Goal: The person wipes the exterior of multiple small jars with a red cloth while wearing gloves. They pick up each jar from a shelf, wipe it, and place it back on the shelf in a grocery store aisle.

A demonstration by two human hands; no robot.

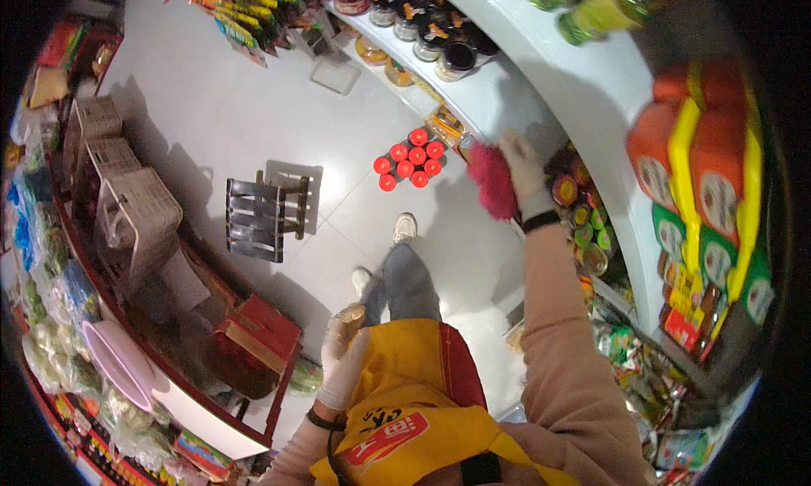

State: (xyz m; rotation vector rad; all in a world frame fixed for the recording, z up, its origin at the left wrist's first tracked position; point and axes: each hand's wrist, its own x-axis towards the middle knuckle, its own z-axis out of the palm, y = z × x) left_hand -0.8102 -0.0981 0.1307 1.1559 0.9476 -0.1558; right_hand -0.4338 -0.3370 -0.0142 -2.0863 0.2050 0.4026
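My right hand (524, 169), in a whitish glove, reaches forward beside the white shelves and grips a fluffy pink cleaning cloth (491, 181). The cloth hangs near the edge of a lower shelf board (491, 99), left of several small jars and tubs (580, 217). Whether it touches the shelf I cannot tell. My left hand (342, 350), gloved too, is held at the front of my yellow apron (396, 359) with its fingers loosely bent and nothing visible in it. On the floor ahead stands a cluster of red-lidded containers (412, 158).
Dark-lidded glass jars (455, 61) line the shelf ahead. Orange and green packs (690, 169) fill the right side. A low slatted stool (255, 220) and a clear plastic tray (336, 75) rest on the floor. A curved counter with a pink basin (117, 365) bounds the left.
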